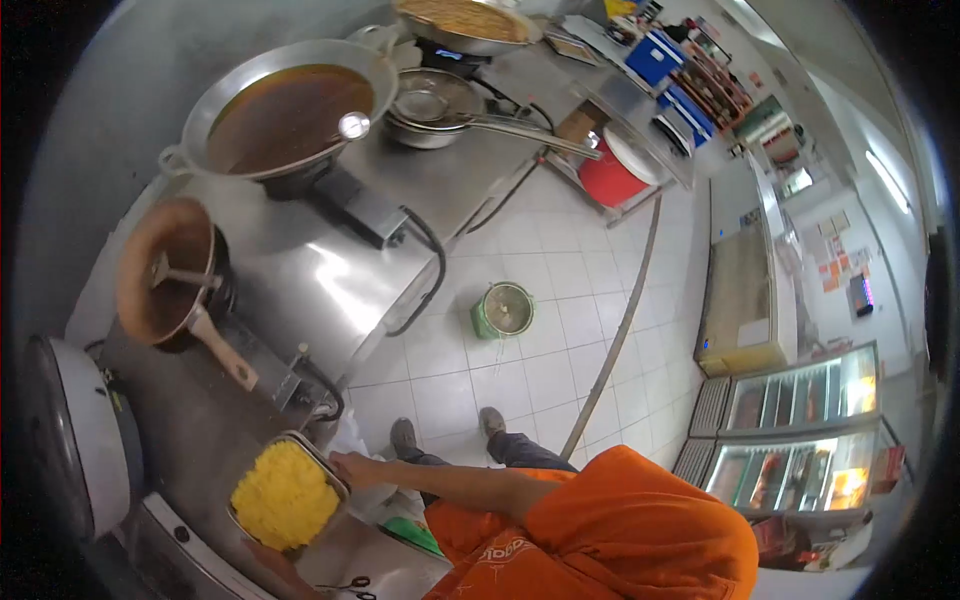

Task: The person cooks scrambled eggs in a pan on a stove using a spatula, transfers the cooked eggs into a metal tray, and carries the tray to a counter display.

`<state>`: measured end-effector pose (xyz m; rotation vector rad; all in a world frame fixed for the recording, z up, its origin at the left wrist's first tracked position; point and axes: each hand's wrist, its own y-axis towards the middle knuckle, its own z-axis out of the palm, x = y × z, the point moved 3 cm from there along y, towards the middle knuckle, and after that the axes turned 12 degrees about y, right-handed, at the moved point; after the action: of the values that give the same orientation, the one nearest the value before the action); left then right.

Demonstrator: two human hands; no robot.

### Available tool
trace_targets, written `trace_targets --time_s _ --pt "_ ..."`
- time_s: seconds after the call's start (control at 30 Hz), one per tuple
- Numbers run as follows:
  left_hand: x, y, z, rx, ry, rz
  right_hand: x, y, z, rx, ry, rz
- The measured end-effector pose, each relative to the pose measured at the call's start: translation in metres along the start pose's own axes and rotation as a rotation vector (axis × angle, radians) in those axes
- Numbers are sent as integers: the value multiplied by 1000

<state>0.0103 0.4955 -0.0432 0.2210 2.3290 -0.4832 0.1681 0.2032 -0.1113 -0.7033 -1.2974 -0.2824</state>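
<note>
A rectangular metal tray [318, 453] heaped with yellow food [285, 497] is at the lower left, over the steel counter. My right hand [350, 469] is closed on the tray's upper right edge. My left hand [268, 560] is against the tray's lower edge, with its fingers mostly hidden beneath it. Above the tray, a brown-rimmed pan [140, 285] sits on a burner, with a wooden-handled utensil [222, 345] resting in it. Black-handled scissors [358, 588] lie near the bottom.
A large wok of dark oil [290, 120] stands on the upper counter [330, 270], beside strainers on a pot [430, 100]. A lidded appliance [85, 430] is at far left. On the tiled floor are a green bucket [505, 310] and, farther back, a red bucket [612, 175].
</note>
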Motion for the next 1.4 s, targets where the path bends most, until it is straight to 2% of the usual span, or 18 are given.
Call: trace_targets --time_s 0.03,0.1,0.17,0.2,0.43,0.5,0.6,0.67,0.73,0.83,0.93,1.17,1.2,1.27,1.3,1.33,1.37,1.4 --pt "-6 -28 9 26 -35 -26 -16 -6 -10 9 -69 -14" --pt "-19 -81 26 92 -87 -68 -4 -43 -41 18 324 28" --pt "-29 -132 39 137 -132 -107 3 -92 -80 -20 323 -67" --pt "-38 -156 46 165 -145 -118 7 -116 -100 -75 130 -177" --pt "-143 -340 160 341 -237 -16 -7 -307 -285 -284 154 -89" --pt "-110 -348 233 350 -135 95 2 -374 -348 -414 109 -160" --pt "-205 -475 305 557 -279 156 27 -478 -422 -613 138 -234" --pt "-232 -523 358 762 -304 319 38 -550 -470 -717 121 -225" --pt "-272 -587 402 825 -232 269 32 -614 -515 -847 208 -228" --pt "-331 -689 465 861 -57 262 27 -707 -580 -987 315 -227" --pt "-392 -817 535 941 63 446 -13 -784 -669 -1128 375 -289" --pt "-426 -1000 778 1024 54 563 -52 -937 -869 -1318 335 -202" --pt "-442 -1038 818 1019 79 569 -55 -965 -916 -1347 356 -230" --pt "-490 -1123 853 1109 90 650 -62 -1008 -955 -1403 438 -272" --pt "-512 -1163 880 1152 113 683 -80 -1034 -977 -1388 503 -152" --pt "-530 -1202 904 1190 140 711 -78 -1060 -1001 -1456 536 -177" --pt "-540 -1240 936 1253 34 689 -76 -1083 -1022 -1515 579 -201" --pt "-560 -1278 956 1234 125 823 -71 -1101 -1046 -1570 629 -231"
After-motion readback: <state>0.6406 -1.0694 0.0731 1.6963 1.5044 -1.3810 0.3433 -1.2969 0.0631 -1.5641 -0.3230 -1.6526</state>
